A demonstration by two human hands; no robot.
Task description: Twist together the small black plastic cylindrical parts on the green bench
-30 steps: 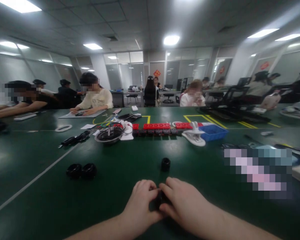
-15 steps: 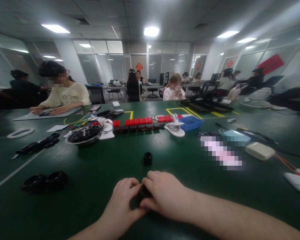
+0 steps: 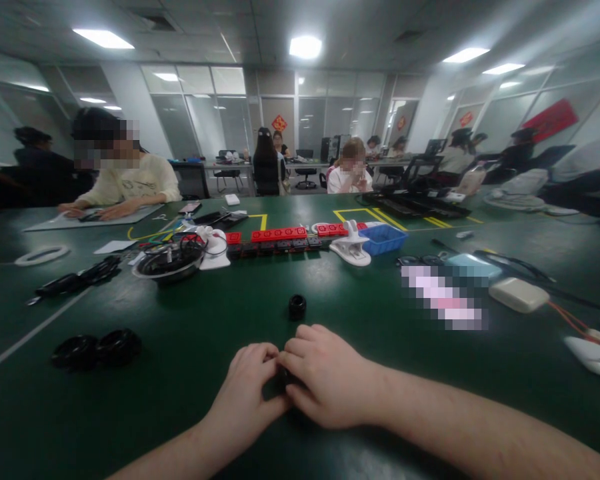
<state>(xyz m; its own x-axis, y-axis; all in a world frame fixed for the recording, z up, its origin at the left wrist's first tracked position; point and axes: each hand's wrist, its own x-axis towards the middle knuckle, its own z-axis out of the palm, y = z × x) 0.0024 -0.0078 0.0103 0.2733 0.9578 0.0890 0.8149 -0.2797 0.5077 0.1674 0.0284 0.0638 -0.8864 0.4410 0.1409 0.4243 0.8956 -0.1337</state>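
My right hand [image 3: 330, 377] is closed around a small black piece [image 3: 284, 377], seen only as a dark sliver between the hands; its kind cannot be made out. Against its left side, the thumb and fingers of my left hand [image 3: 243, 387] are curled in, and the fingertips of both hands meet there. Just beyond them stands a small black ring-shaped piece [image 3: 297, 307] with a hole through it, apart from the hands. Two larger black rings [image 3: 97, 349] lie side by side on the green table [image 3: 200, 320] at the left.
Farther off are a metal bowl of black cables [image 3: 167, 263], a row of red and black blocks [image 3: 279, 241], a white clip stand [image 3: 351, 247] and a blue bin [image 3: 384, 240]. A cream case [image 3: 519, 295] lies at the right. A person [image 3: 125, 180] works across the table.
The view has tilted slightly, so the table things sit a little higher. My hands stay together, and the black piece between them is now more covered by my fingers.
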